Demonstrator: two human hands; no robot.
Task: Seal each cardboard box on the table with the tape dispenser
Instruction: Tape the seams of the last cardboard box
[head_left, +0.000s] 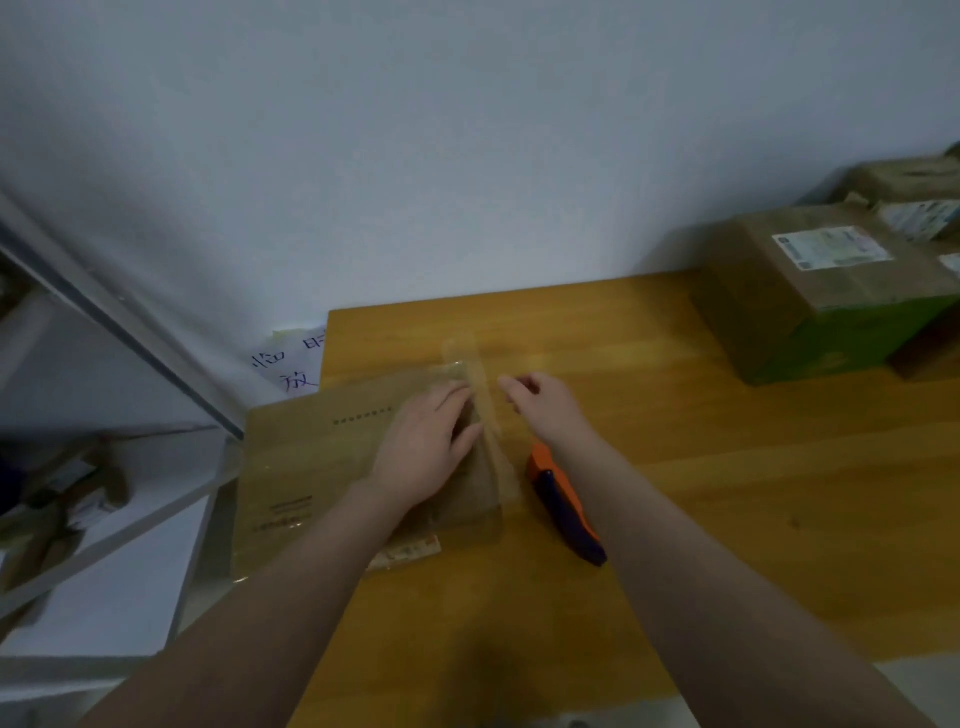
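A flat brown cardboard box (311, 467) lies at the left end of the wooden table (727, 493). A strip of clear tape (480, 384) runs along its right edge and sticks out past the far side. My left hand (423, 447) lies flat on the box with its fingers straight, pressing beside the tape. My right hand (545, 410) hovers just right of the strip with its fingers loosely curled, holding nothing I can make out. The orange and dark blue tape dispenser (563, 504) lies on the table under my right forearm.
More cardboard boxes (810, 296) with shipping labels are stacked at the table's far right. A white wall stands behind. A paper with handwriting (291, 364) hangs beside the table. White shelves (78, 493) with clutter stand at the left.
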